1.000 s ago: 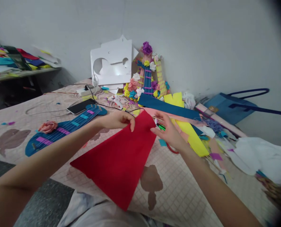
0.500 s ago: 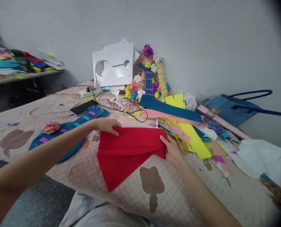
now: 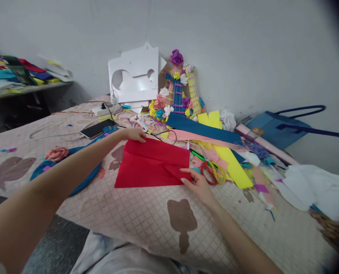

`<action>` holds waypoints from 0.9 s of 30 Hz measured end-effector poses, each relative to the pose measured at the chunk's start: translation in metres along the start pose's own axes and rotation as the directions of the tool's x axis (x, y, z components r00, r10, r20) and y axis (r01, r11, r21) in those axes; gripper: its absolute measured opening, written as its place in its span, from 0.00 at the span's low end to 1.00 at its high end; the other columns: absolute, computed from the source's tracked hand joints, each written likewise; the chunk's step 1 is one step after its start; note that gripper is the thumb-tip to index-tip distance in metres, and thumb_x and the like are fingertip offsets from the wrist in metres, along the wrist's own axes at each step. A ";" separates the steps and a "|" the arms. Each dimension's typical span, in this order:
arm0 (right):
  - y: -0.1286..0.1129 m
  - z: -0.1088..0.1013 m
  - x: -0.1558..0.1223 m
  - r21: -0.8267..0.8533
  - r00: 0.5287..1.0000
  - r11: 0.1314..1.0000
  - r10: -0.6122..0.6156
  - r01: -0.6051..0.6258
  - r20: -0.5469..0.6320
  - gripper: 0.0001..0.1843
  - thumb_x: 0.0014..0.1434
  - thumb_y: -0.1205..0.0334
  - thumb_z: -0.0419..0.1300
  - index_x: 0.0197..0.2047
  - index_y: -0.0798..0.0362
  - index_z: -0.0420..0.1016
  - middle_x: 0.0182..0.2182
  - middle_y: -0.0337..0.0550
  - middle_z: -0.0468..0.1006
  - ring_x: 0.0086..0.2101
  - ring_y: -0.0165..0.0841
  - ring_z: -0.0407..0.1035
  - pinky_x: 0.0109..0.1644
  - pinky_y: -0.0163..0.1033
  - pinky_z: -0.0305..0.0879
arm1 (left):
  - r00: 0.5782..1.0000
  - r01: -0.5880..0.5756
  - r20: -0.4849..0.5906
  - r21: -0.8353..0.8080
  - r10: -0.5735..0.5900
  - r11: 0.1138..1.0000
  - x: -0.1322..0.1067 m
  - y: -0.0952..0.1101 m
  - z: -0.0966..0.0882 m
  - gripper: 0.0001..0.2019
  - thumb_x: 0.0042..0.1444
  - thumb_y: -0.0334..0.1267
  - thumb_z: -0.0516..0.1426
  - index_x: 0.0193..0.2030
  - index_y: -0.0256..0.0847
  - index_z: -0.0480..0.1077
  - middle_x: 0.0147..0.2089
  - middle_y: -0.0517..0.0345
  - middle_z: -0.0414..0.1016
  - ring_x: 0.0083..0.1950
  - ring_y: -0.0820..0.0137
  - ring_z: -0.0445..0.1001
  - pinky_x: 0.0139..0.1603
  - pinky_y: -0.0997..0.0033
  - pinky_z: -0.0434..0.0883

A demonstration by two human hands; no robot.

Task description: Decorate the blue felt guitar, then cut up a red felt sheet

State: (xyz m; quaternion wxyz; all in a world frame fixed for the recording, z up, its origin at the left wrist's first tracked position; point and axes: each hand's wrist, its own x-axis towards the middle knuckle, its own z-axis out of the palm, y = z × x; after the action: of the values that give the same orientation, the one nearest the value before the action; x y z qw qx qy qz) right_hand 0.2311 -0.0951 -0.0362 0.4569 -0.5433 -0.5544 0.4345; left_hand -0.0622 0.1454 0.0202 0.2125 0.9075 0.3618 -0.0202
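A red paper sheet (image 3: 152,163) lies spread over the table in front of me, creased across its upper part and lifted a little near its right end. My left hand (image 3: 133,134) grips its far edge near the top left, thumb on the near side. At the lower right corner, my right hand (image 3: 199,187) has the edge between thumb and fingers. Scissors (image 3: 213,173) with red and yellow handles rest just right of the sheet. Left of it, partly behind my left forearm, is a blue paper guitar (image 3: 85,182) bearing a pink paper rose (image 3: 57,153).
Behind the sheet are a phone (image 3: 97,128), a glue gun (image 3: 139,122) with its cord, and a power strip (image 3: 105,109). Decorated paper guitars (image 3: 178,95) and white cut-out boards (image 3: 141,85) lean on the wall. Paper strips (image 3: 206,129) and a blue bag (image 3: 278,129) lie to the right.
The red sheet's hanging point has gone and it now lies as a wide, nearly rectangular shape. My left hand moved farther away, my right hand slightly left and nearer, uncovering the scissors' red handle.
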 end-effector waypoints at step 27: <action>0.009 -0.112 0.020 -0.900 0.951 0.429 -0.236 -0.082 -0.199 0.13 0.53 0.52 0.59 0.37 0.52 0.64 0.36 0.48 0.72 0.37 0.40 0.69 0.37 0.42 0.64 | 0.937 -0.169 -0.232 0.350 0.260 0.921 -0.145 0.109 0.125 0.18 0.64 0.27 0.45 0.56 0.41 0.68 0.58 0.52 0.70 0.58 0.64 0.67 0.59 0.60 0.63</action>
State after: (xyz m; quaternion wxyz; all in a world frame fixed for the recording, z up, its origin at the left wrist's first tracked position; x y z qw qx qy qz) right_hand 0.3423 -0.0766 -0.0219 0.1939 -0.7343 -0.6496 -0.0359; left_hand -0.0820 -0.0690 -0.0259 0.0089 0.9583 0.2769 0.0698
